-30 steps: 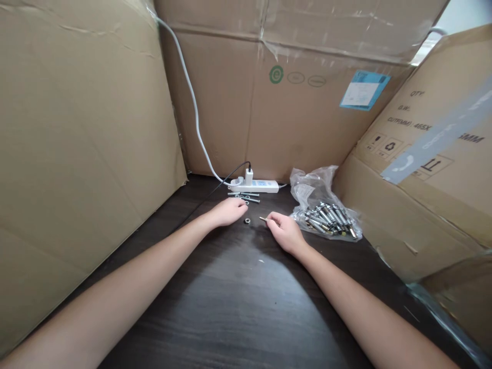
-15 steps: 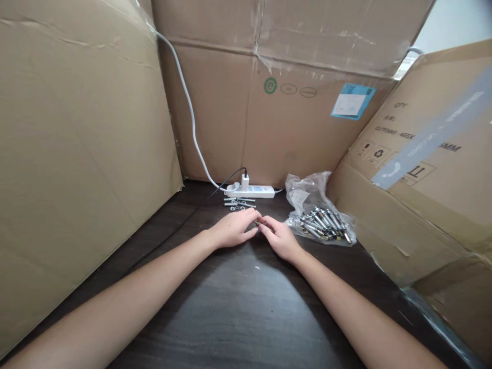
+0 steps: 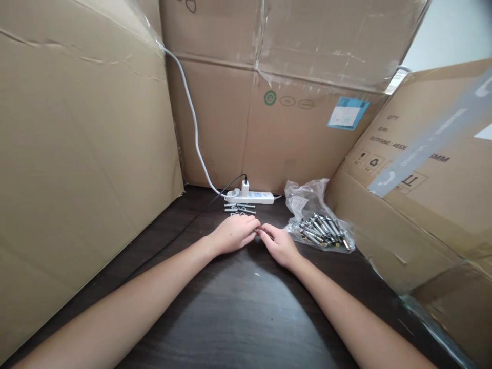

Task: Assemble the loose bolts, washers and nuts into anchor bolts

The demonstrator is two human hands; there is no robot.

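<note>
My left hand (image 3: 233,233) and my right hand (image 3: 281,247) meet over the dark table, fingertips nearly touching. Between them is a thin brass-coloured metal piece (image 3: 257,230), pinched from both sides and mostly covered by the fingers, so its exact kind is hidden. Just beyond my left hand lie several long silver bolts (image 3: 240,206) in rows with washers or nuts (image 3: 242,213) among them. Right of my right hand, a clear plastic bag (image 3: 303,192) holds several silver expansion bolts (image 3: 325,230).
A white power strip (image 3: 265,198) with a plug-in charger (image 3: 245,188) stands behind the bolts. A black cable (image 3: 184,223) crosses the table at left. Large cardboard boxes rise at the left (image 3: 88,154), back (image 3: 215,128) and right (image 3: 415,220). A small pale scrap (image 3: 257,274) lies in front.
The view has tilted up a little, so the scene sits lower. My left fingers have closed further around the brass-coloured piece; both hands stay together at about the same place.
</note>
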